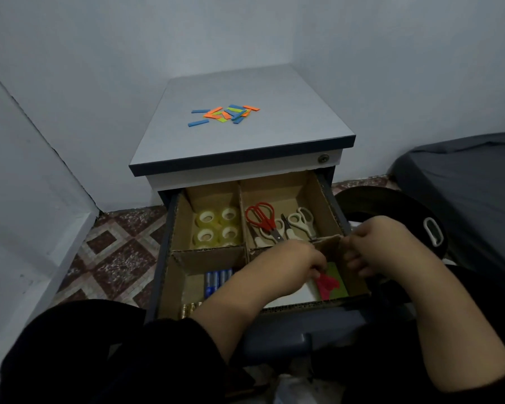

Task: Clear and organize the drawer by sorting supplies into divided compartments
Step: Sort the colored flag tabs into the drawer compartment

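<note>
Reaching into the drawer [169, 228], both hands work in its 4 o'clock compartment. The left hand [292, 263] pinches something red [327, 282] over a green sheet [337, 275] (perhaps paper; the view is dim). The right hand [373, 243] has its fingers curled onto the cardboard divider [328, 243]. Tape rolls [217, 225] fill the 10 o'clock compartment, scissors [277, 223] the 1 o'clock one, batteries [217, 279] the 8 o'clock one. Coloured strips [225, 113] lie on the cabinet top [274, 123].
</note>
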{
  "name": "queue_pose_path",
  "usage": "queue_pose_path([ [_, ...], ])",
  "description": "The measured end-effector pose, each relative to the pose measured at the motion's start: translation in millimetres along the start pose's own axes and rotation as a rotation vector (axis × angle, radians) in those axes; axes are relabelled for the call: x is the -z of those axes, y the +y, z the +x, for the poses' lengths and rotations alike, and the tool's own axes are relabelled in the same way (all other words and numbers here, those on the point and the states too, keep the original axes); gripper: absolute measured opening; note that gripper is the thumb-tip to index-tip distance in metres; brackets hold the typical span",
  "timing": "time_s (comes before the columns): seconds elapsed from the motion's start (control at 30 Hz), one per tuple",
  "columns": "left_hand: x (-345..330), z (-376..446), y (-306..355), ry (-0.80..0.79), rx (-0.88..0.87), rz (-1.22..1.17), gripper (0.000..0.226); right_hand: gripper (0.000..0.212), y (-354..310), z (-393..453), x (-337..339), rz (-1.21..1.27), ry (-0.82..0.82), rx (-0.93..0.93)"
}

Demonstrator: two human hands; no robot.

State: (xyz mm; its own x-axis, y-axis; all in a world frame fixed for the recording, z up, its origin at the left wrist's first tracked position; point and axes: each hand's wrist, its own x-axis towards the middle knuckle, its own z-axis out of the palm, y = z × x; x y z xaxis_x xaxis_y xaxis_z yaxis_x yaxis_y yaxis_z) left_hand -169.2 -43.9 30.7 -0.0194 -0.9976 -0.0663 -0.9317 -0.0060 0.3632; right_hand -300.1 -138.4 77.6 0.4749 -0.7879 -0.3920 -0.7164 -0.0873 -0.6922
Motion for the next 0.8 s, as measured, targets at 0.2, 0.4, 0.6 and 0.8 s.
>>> queue_pose_path([
  [0.2, -16.9, 21.4, 15.8, -0.150, 0.033, 0.167, 0.020, 0.029, -8.2, 3.5, 8.3, 0.021, -0.205, -0.210],
  [0.4, 3.2, -2.2, 5.4, -0.004, 0.028, 0.057, 0.028, 0.011, 3.0, 5.9, -4.1, -0.239, -0.084, -0.010],
  [0.6, 20.1, -71.4, -25.0, 0.353, 0.261, -0.344, 0.024, 0.015, 6.8, 1.1, -43.2, -0.683, -0.054, 0.161],
  [0.8, 12.5, -80.6, -42.2, 0.599, 0.498, -0.887, 0.025, 0.024, 4.3, 4.6, -58.7, -0.768, -0.095, 0.083],
])
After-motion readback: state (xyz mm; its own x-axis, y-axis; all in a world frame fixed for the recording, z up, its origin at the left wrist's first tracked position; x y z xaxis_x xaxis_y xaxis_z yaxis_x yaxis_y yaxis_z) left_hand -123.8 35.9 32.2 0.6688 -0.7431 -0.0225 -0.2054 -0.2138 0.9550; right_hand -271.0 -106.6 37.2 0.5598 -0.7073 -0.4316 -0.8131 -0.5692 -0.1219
